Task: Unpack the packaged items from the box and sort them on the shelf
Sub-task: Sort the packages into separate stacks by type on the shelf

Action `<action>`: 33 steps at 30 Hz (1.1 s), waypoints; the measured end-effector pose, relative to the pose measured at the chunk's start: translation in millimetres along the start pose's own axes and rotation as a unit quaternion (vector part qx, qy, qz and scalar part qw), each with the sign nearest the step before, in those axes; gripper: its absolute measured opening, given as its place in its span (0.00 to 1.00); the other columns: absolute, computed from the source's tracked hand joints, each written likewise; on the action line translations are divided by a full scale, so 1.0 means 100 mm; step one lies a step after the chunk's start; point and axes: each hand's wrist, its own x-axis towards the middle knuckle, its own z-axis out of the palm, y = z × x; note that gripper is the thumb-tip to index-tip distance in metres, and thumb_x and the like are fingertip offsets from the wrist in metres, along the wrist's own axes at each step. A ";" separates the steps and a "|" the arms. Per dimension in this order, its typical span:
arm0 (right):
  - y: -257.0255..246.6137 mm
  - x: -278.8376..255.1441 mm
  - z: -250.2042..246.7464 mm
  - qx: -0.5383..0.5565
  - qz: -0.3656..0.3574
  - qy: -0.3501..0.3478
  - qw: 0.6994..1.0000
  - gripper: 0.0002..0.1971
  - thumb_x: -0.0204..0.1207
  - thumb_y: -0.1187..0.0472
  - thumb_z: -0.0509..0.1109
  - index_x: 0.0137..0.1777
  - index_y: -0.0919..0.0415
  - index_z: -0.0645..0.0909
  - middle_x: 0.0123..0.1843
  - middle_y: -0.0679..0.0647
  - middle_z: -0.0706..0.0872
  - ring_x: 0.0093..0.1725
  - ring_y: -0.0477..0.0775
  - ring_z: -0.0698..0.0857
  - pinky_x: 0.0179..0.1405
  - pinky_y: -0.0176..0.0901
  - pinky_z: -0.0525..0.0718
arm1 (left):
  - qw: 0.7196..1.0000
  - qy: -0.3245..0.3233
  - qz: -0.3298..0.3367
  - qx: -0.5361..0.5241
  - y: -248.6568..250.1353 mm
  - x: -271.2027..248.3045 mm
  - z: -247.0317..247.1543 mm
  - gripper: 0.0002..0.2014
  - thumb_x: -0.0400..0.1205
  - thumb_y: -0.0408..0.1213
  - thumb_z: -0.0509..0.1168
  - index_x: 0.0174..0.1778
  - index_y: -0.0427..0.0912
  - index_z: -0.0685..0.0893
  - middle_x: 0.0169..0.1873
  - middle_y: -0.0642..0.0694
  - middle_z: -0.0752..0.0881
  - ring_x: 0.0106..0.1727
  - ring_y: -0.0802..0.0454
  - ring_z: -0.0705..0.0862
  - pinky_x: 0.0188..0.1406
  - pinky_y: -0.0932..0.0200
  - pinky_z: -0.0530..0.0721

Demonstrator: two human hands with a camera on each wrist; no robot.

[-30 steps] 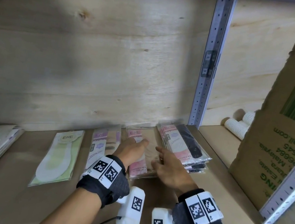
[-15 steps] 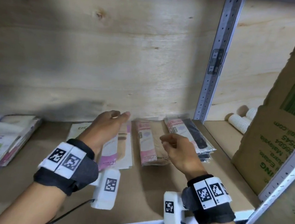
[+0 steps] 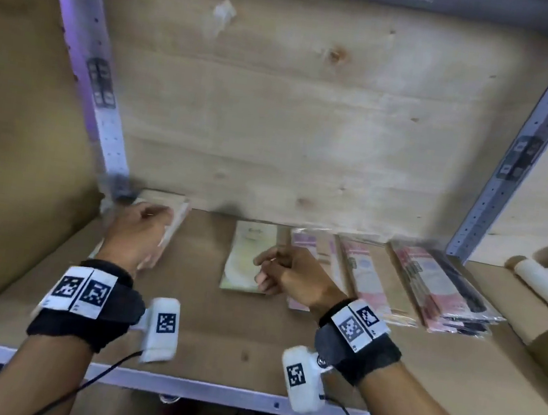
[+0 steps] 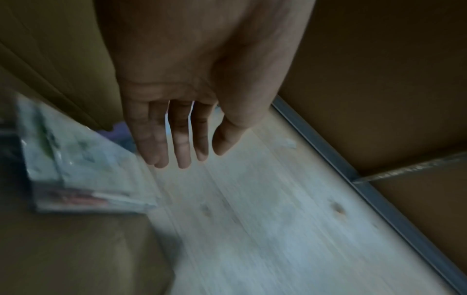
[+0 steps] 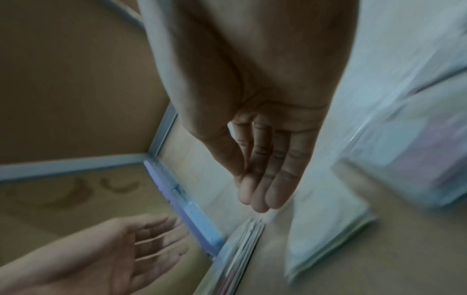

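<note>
- At the back left corner of the shelf (image 3: 221,345), a blurred stack of packets (image 3: 175,216) lay beside the left upright (image 3: 104,117).
- Over that stack hung the left hand (image 3: 138,235), fingers (image 4: 182,139) straight and slightly apart, holding nothing.
- Near the middle, a pale green packet (image 3: 246,255) lay flat.
- Above its right edge hovered the right hand (image 3: 289,271), fingers (image 5: 265,169) extended together, empty.
- Toward the right upright (image 3: 528,152), pink packets (image 3: 364,273) and a taller stack (image 3: 442,290) lay in a row.
</note>
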 end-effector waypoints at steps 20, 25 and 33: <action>-0.08 1.58 1.83 -0.101 0.078 -0.043 0.991 0.18 0.67 0.59 0.85 0.54 0.60 0.85 0.39 0.52 0.87 0.36 0.54 0.87 0.49 0.62 0.91 | 0.998 0.050 -0.034 0.018 -0.20 0.16 -0.68 0.13 0.84 0.41 0.66 0.33 0.44 0.82 0.31 0.47 0.88 0.27 0.53 0.80 0.28 0.61 0.76; -0.18 1.25 1.48 -0.104 0.048 -0.037 0.993 0.15 0.74 0.66 0.78 0.37 0.58 0.72 0.34 0.55 0.82 0.26 0.54 0.80 0.24 0.45 0.82 | 0.999 0.018 -0.025 0.045 -0.17 0.08 -0.59 0.08 0.83 0.37 0.67 0.38 0.45 0.84 0.35 0.45 0.89 0.32 0.50 0.82 0.39 0.54 0.82; -0.39 0.42 0.57 0.158 0.015 -0.003 0.987 0.20 0.80 0.70 0.71 0.71 0.66 0.76 0.44 0.62 0.84 0.30 0.55 0.82 0.26 0.41 0.78 | 0.956 -0.132 0.068 0.253 -0.01 -0.19 -0.30 0.28 0.79 0.23 0.65 0.75 0.50 0.79 0.67 0.42 0.81 0.64 0.45 0.80 0.64 0.48 0.83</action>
